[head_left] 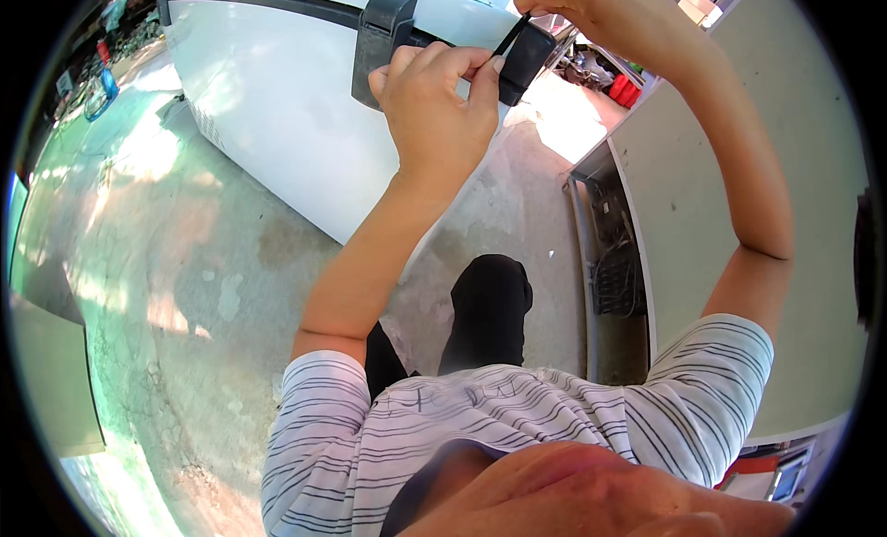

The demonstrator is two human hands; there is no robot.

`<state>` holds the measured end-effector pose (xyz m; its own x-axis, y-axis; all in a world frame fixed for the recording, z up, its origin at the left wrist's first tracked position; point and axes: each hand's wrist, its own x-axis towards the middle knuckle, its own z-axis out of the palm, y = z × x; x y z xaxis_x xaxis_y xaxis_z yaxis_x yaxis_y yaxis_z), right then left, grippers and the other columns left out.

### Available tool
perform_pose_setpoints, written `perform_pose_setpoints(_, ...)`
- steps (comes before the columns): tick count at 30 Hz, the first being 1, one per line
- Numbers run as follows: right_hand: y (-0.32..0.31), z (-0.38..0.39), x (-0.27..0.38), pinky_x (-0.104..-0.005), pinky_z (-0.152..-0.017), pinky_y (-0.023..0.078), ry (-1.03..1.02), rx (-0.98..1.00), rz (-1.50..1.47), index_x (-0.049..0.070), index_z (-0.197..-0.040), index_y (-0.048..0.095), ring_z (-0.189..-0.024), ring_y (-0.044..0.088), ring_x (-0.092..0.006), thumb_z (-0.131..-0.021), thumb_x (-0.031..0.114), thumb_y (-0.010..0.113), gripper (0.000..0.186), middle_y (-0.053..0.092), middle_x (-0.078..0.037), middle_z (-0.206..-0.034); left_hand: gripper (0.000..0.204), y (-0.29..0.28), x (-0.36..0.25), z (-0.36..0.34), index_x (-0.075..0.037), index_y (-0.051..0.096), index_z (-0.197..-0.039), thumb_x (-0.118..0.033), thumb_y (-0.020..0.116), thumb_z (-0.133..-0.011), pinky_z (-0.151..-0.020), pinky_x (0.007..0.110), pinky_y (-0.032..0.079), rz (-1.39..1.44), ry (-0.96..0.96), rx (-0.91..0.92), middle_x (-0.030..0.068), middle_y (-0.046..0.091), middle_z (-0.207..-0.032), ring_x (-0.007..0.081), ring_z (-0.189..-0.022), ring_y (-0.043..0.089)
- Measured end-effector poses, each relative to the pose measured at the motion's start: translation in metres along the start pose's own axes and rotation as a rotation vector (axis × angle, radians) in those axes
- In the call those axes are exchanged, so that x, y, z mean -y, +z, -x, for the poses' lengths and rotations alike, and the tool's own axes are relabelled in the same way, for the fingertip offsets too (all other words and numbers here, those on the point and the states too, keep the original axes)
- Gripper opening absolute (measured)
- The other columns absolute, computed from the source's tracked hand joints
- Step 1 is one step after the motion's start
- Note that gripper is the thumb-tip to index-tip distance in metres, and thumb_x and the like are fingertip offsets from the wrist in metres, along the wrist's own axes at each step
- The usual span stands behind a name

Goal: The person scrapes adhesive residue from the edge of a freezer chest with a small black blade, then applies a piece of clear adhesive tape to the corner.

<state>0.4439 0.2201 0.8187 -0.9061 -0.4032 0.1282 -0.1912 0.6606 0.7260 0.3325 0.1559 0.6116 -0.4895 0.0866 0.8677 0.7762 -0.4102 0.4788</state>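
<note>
A white chest-type appliance [277, 93] with a dark seam strip along its top edge stands in front of me. A dark grey handle-like fitting [377, 52] sits on that edge, just left of my left hand [439, 107]. The fingers of this hand are pinched together at a thin black strip [511, 35]. My right hand [577, 1] is closed at the strip's upper end, at the top of the view. Right beside the strip is a small black block [528, 61] with rounded corners; whether it is fixed to the appliance I cannot tell.
To my right is a large pale panel [739, 158], with a low opening holding dark machinery parts [614, 232]. Concrete floor [231, 297] spreads beneath and to the left. Red objects [625, 91] and clutter lie beyond the appliance's right end. A blue item [106, 84] is far left.
</note>
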Motion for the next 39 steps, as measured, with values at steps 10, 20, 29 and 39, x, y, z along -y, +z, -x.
perform_pose_setpoints(10, -0.013, -0.005, 0.016, -0.0495, -0.108, 0.035, -0.043, 0.051, 0.202, 0.014, -0.072, 0.068, -0.096, 0.057, -0.0191, -0.071, 0.013, 0.07, 0.002, 0.057, 0.004, -0.071, 0.007, 0.03, 0.013, 0.012, -0.014, 0.074, -0.081, -0.017, 0.079, -0.083, -0.085, 0.038, 0.029, 0.05, 0.047, -0.124, -0.0083, 0.065, -0.073, 0.0175, -0.085, 0.055)
perform_pose_setpoints(20, -0.002, 0.012, 0.005, -0.0497, -0.11, 0.034, 0.105, 0.042, 0.01, 0.014, -0.079, 0.073, -0.095, 0.057, -0.0196, -0.071, 0.012, 0.071, 0.008, 0.063, 0.004, -0.075, 0.01, 0.001, -0.001, -0.001, -0.015, 0.077, -0.084, -0.023, 0.083, -0.083, -0.092, 0.037, 0.032, -0.122, 0.067, 0.033, -0.0073, 0.071, -0.078, 0.0154, -0.089, 0.058)
perform_pose_setpoints(29, -0.012, -0.004, 0.017, -0.0541, -0.112, 0.032, -0.066, 0.047, 0.191, 0.013, -0.074, 0.07, -0.1, 0.055, -0.0202, -0.077, 0.013, 0.068, 0.004, 0.06, 0.003, -0.074, 0.012, 0.023, 0.011, 0.016, -0.014, 0.077, -0.085, -0.024, 0.083, -0.085, -0.089, 0.037, 0.031, -0.008, 0.042, -0.082, -0.0071, 0.071, -0.078, 0.0152, -0.088, 0.057)
perform_pose_setpoints(39, -0.012, 0.0, 0.023, -0.0581, -0.116, 0.027, 0.032, 0.004, 0.273, 0.017, -0.081, 0.07, -0.102, 0.057, -0.0189, -0.082, 0.016, 0.066, 0.004, 0.059, 0.004, -0.078, 0.008, 0.004, 0.022, -0.001, -0.017, 0.076, -0.084, -0.024, 0.081, -0.085, -0.091, 0.039, 0.028, -0.012, 0.157, -0.09, -0.0094, 0.067, -0.076, 0.0162, -0.089, 0.054)
